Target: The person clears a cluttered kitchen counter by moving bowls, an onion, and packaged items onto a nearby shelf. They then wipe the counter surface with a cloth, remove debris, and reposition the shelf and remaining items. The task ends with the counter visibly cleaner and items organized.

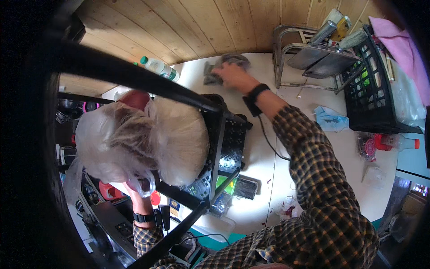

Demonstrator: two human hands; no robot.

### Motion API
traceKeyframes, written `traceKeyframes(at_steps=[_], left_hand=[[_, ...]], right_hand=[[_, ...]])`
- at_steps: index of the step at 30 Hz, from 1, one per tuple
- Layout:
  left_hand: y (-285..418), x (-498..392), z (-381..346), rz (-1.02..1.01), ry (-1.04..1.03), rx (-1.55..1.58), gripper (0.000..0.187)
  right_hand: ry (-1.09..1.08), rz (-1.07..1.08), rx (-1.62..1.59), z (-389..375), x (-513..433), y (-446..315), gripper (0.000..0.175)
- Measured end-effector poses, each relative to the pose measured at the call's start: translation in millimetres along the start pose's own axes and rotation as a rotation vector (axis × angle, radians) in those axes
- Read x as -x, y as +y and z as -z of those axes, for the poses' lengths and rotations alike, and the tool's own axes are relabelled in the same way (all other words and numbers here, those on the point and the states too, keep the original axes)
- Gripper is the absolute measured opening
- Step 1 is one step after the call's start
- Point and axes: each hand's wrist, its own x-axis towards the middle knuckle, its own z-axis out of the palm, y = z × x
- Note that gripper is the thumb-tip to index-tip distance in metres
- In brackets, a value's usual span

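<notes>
My right hand (233, 78), blurred, grips a soft dark grey bundle (237, 60) on the white tabletop (255, 90) near the wooden wall. Whether the bundle is cloth or plastic, I cannot tell. My left hand (135, 194) is on the left, mostly hidden by clear plastic bags (134, 144). How its fingers lie does not show. One large bag (181, 141) holds something pale and rounded. These bags lie at a black perforated rack (218, 148), and a reddish round thing (136, 99) shows behind them.
Thick black bars (141, 75) cross the near left. A plastic bottle (159, 68) lies by the wall. At right are a metal rack (280, 57) with cleavers (331, 62), a black basket (369, 101), a blue face mask (331, 119) and a red-capped bottle (398, 142). A cable (267, 136) trails over the tabletop.
</notes>
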Motion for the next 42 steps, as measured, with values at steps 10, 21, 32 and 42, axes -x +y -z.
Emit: traceKeyframes(at_steps=[10, 21, 32, 42], left_hand=[[4.0, 6.0, -0.3, -0.005, -0.026, -0.033, 0.045], [15.2, -8.7, -40.7, -0.081, 0.041, -0.070, 0.044], [12.9, -11.9, -27.7, -0.069, 0.062, -0.049, 0.048], [6.8, 0.8, 0.4, -0.048, -0.066, -0.049, 0.048]], right_hand=[[0.068, -0.096, 0.039, -37.6, 81.5, 24.9, 0.046], [-0.205, -0.450, -0.037, 53.8, 318.6, 3.2, 0.049], [0.092, 0.023, -0.702, 98.3, 142.8, -4.5, 0.053], [-0.014, 0.143, 0.014, -61.6, 40.5, 14.4, 0.048]])
